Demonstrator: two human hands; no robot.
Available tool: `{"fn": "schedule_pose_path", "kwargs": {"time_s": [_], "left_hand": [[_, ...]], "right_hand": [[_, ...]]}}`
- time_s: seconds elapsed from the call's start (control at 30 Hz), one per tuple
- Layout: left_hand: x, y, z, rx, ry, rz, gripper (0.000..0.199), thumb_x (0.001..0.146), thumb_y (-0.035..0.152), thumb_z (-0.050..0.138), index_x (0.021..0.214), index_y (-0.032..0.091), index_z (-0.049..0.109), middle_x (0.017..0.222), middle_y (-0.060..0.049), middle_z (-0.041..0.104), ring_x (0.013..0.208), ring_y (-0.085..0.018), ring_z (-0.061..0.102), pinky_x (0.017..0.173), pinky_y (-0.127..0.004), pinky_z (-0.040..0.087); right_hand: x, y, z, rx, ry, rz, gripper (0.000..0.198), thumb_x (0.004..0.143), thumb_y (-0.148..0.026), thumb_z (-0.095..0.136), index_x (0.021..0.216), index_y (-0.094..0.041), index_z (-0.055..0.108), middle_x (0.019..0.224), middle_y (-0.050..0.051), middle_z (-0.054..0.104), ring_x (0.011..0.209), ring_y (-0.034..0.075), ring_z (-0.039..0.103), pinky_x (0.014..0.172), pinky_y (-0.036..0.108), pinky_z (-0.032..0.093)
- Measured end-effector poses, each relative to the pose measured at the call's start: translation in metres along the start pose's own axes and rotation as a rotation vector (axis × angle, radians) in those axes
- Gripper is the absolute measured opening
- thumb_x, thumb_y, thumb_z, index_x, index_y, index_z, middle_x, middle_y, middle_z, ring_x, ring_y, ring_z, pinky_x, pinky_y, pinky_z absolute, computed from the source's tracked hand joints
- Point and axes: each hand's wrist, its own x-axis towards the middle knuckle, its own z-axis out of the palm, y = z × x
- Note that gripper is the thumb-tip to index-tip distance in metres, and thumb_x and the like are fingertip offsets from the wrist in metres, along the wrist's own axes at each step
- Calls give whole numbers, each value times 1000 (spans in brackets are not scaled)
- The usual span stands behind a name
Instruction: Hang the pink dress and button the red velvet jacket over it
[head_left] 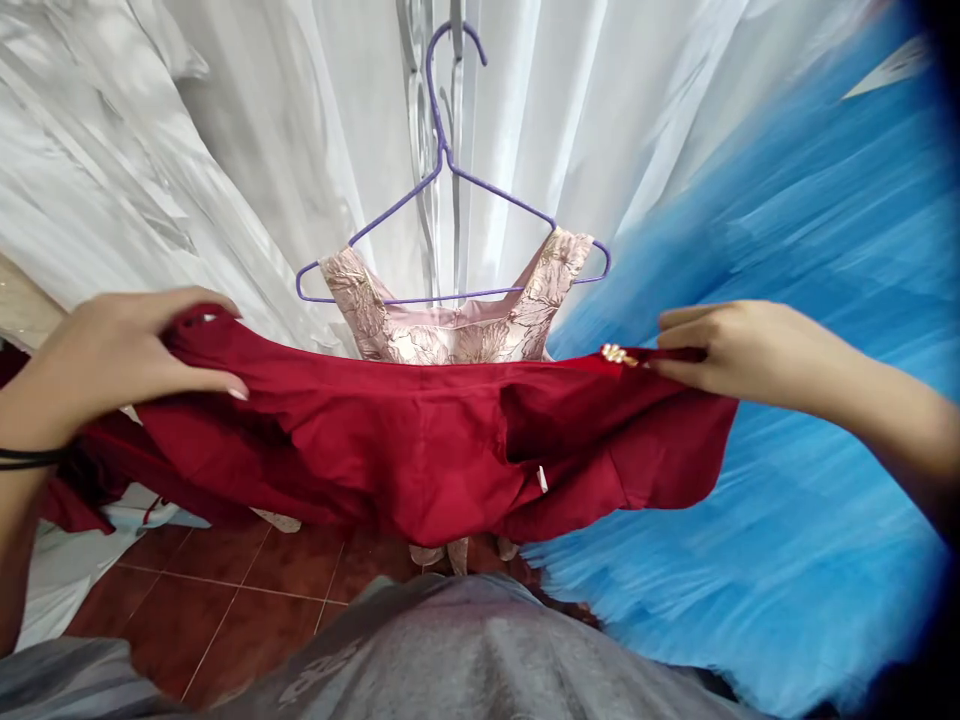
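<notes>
Student: What lies nearest?
Tutor: The wearer's grey shirt (480, 650), at the lower edge; beyond it, the red garment (420, 440) is stretched sideways between the two hands.
Student: How do the fingers stand?
Tutor: The left hand (127, 350) grips one end of the garment, thumb in front and fingers bent over the top edge. The right hand (739, 350) pinches the opposite end narrowly, just beside a beaded ornament (615, 353).
Student: Why so far apart?
Tutor: Presumably to pull the upper edge taut; the body of the cloth hangs in loose folds beneath, where a small white tag (542, 479) shows.
Student: And behind?
Tutor: A pale pink dress (469, 343), partly hidden by the red cloth. Its straps loop over a purple hanger (444, 140), which evidently keeps the neckline spread. Whether the garment touches the dress cannot be told.
Student: The background?
Tutor: White drapery (525, 130), with blue tulle (787, 350) filling the right side.
</notes>
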Motion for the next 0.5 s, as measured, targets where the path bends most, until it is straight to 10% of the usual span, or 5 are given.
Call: {"fn": "schedule_pose_path", "kwargs": {"time_s": [0.2,0.33,0.5], "left_hand": [[-11,29,17,304,138,227,39,83,45,50,102,21,73,92,-5,71,84,-23,63,58,-27,27],[-12,57,23,491,257,287,38,94,42,42,99,19,71,105,-9,69,92,-26,61,67,-33,32],[-7,75,35,425,167,275,39,100,34,34,117,23,67,113,-6,70,90,-23,62,64,-33,32]], "right_hand": [[-4,9,5,115,589,-41,5,73,-17,66,74,-15,70,123,12,70,110,25,67,90,34,51],[4,-7,26,-188,489,-107,44,84,-8,53,126,-17,64,141,12,59,138,33,47,114,55,35],[20,-31,59,-70,333,-118,52,78,-2,39,119,-16,67,110,11,74,101,22,68,85,34,50]]}}
